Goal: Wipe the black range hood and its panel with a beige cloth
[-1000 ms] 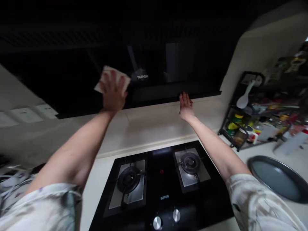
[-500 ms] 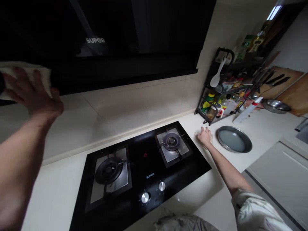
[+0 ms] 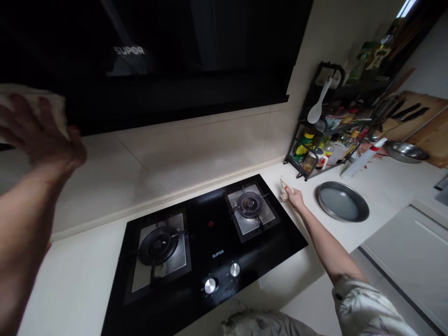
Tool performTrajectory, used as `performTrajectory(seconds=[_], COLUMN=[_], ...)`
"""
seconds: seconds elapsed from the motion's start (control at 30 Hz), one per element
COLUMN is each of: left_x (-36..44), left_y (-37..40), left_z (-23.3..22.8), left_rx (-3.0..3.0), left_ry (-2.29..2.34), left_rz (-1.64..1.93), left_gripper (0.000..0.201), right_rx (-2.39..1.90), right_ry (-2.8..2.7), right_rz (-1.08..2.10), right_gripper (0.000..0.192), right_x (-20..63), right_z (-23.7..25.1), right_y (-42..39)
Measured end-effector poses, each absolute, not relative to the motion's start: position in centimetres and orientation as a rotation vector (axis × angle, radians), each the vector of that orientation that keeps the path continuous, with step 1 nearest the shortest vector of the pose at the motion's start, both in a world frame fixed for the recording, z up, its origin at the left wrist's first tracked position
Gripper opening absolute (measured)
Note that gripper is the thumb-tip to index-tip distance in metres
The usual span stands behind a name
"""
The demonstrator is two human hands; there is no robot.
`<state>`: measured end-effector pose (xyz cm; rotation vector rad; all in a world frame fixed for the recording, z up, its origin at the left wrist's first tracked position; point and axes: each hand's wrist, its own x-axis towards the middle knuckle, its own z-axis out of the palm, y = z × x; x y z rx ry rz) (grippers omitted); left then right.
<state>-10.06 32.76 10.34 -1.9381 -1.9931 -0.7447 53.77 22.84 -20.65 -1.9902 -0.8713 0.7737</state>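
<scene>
At the far left, my left hand [image 3: 42,126] lies spread over a pale cloth [image 3: 58,105]. It holds the cloth against the lower part of the black range hood [image 3: 182,100]. Down on the right, my right hand [image 3: 296,198] has its fingers closed round a crumpled cream rag [image 3: 284,189]. That rag is on the white counter [image 3: 308,235], just beside the right edge of the black gas hob [image 3: 210,238]. Right of this hand sits a round grey pan [image 3: 343,201], apart from it.
A black spice rack [image 3: 320,135] with bottles and a white rice spoon [image 3: 318,102] stands against the wall. Behind the pan are a white bottle with a red band [image 3: 364,158] and a steel bowl [image 3: 406,151]. Knives and wooden boards [image 3: 432,140] lean at the far right.
My right hand has turned and shifted slightly left, and the rag now shows in its fingers. My left hand and its cloth have moved a little left along the hood.
</scene>
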Motion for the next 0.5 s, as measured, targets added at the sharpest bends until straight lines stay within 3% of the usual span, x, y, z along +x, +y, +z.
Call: performTrajectory(seconds=[0.17, 0.3, 0.5], left_x=[-9.6, -9.1, -9.4], left_y=[32.8, 32.9, 33.2], left_z=[10.3, 10.3, 10.2], left_rx=[-1.733, -1.713, -1.749], left_ry=[-2.041, -2.036, -2.013], left_rz=[-0.894, -0.880, -0.921], left_gripper=[0.090, 0.078, 0.073], right_rx=[-1.633, -1.264, -1.222], right_ry=[-0.933, -0.975, -1.089], right_rz=[0.989, 1.066, 0.592], right_gripper=[0.030, 0.052, 0.044], right_x=[48.6, 45.5, 43.2], right_z=[-14.4, -9.1, -0.2], right_y=[26.6, 28.5, 32.2])
